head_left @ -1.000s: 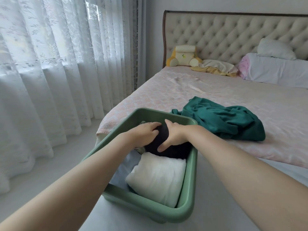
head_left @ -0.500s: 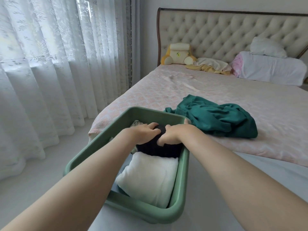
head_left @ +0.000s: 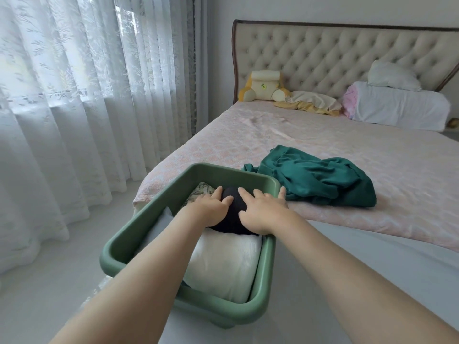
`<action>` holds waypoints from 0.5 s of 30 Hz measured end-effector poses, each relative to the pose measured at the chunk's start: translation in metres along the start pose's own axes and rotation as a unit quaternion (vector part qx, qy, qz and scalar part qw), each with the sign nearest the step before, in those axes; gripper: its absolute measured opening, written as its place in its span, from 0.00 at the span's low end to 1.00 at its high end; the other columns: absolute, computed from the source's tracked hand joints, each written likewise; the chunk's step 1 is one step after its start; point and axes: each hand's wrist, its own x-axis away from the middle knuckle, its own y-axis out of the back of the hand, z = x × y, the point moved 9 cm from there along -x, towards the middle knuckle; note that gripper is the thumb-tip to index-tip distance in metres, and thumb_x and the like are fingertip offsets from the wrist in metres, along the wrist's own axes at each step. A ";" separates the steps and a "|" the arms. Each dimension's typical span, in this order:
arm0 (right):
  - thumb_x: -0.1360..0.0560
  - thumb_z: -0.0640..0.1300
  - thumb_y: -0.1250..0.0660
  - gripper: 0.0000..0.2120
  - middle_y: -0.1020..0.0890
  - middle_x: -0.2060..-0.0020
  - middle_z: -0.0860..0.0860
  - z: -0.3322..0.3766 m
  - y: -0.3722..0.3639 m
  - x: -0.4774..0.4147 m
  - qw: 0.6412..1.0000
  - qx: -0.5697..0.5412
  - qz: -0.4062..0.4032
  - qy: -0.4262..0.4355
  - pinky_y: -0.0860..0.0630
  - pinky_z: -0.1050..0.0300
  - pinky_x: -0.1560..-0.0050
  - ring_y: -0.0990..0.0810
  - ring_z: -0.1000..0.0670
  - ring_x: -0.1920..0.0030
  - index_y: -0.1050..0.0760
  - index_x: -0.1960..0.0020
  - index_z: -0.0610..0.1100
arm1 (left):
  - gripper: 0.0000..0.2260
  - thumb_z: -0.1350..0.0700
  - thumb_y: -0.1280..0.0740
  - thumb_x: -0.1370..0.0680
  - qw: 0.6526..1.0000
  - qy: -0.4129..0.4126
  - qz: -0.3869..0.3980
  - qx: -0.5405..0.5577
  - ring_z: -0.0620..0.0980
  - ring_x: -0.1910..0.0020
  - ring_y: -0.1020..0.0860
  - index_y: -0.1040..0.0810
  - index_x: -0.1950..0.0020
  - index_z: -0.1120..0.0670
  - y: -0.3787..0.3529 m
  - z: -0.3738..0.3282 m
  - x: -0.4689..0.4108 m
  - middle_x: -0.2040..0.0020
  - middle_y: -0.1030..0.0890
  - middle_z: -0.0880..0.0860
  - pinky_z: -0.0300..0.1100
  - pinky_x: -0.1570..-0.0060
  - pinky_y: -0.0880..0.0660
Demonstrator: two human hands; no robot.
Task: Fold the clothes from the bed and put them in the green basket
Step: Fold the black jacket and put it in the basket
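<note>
While your left hand (head_left: 211, 207) and right hand (head_left: 263, 209) press flat, fingers spread, on the black folded garment (head_left: 234, 203), it sits far back in the green basket (head_left: 139, 234), with a folded white garment (head_left: 223, 264) nearer you. A crumpled teal garment (head_left: 318, 180) lies on the bed (head_left: 323, 140) just beside the basket.
</note>
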 end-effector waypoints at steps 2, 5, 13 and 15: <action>0.22 0.51 0.50 0.35 0.48 0.19 0.46 -0.001 -0.001 -0.003 1.000 -0.017 0.023 -0.001 0.63 0.28 0.26 0.41 0.41 0.22 0.60 0.18 0.56 | 0.29 0.38 0.53 0.17 1.000 -0.005 -0.010 0.011 0.57 0.20 0.51 0.55 0.18 0.46 -0.003 -0.003 0.009 0.19 0.49 0.56 0.54 0.23 0.52; 0.21 0.49 0.50 0.34 0.49 0.18 0.50 -0.004 0.003 -0.011 0.999 -0.016 0.037 0.008 0.61 0.26 0.27 0.41 0.43 0.21 0.61 0.18 0.56 | 0.28 0.42 0.51 0.16 0.999 -0.028 -0.026 0.016 0.57 0.20 0.51 0.56 0.18 0.46 -0.006 -0.006 0.021 0.19 0.50 0.56 0.54 0.23 0.51; 0.20 0.54 0.51 0.33 0.49 0.18 0.49 0.001 0.007 -0.007 0.999 0.016 -0.016 0.033 0.64 0.30 0.25 0.46 0.49 0.20 0.56 0.18 0.48 | 0.26 0.54 0.49 0.15 0.987 -0.144 -0.048 -0.048 0.51 0.20 0.54 0.54 0.18 0.54 -0.001 -0.041 0.037 0.19 0.51 0.55 0.39 0.27 0.60; 0.19 0.55 0.52 0.33 0.49 0.18 0.51 -0.001 0.005 -0.006 1.000 0.007 0.014 0.027 0.65 0.31 0.25 0.45 0.49 0.20 0.56 0.17 0.49 | 0.26 0.53 0.49 0.16 0.991 -0.130 -0.019 -0.030 0.50 0.20 0.54 0.53 0.18 0.51 -0.003 -0.039 0.033 0.18 0.51 0.54 0.39 0.26 0.59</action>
